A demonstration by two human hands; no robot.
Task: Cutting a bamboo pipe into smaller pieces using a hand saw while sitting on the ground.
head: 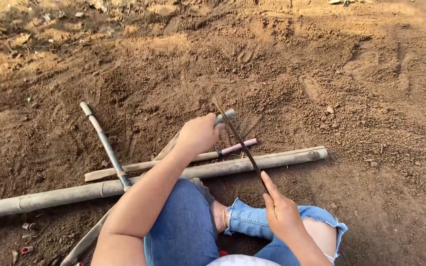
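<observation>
Left hand [198,134] fist-wraps a grey stick [225,116]; right hand [281,209] pinches a thin dark blade [237,140] lying across it above the long bamboo pole [173,175]. Best kept braced, strokes short, shaving away from fingers.

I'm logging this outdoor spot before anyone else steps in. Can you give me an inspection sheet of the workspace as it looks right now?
Surface: loose brown dirt ground, uneven, with footprints.
Job's things: thin dark blade-like strip held slanted between both hands; grey-tipped cane piece under the left hand; long thick pale bamboo pole lying across the ground in front of the knees.
Clutter: slim jointed grey cane leaning over the pole; flat split bamboo strip; pink-ended stick; small scraps at lower left.
Hands: left hand closed on the cane piece; right hand pinching the strip's near end.
Cables: nothing seen.
Surroundings: dry debris at upper left; the person's blue ripped jeans.
</observation>
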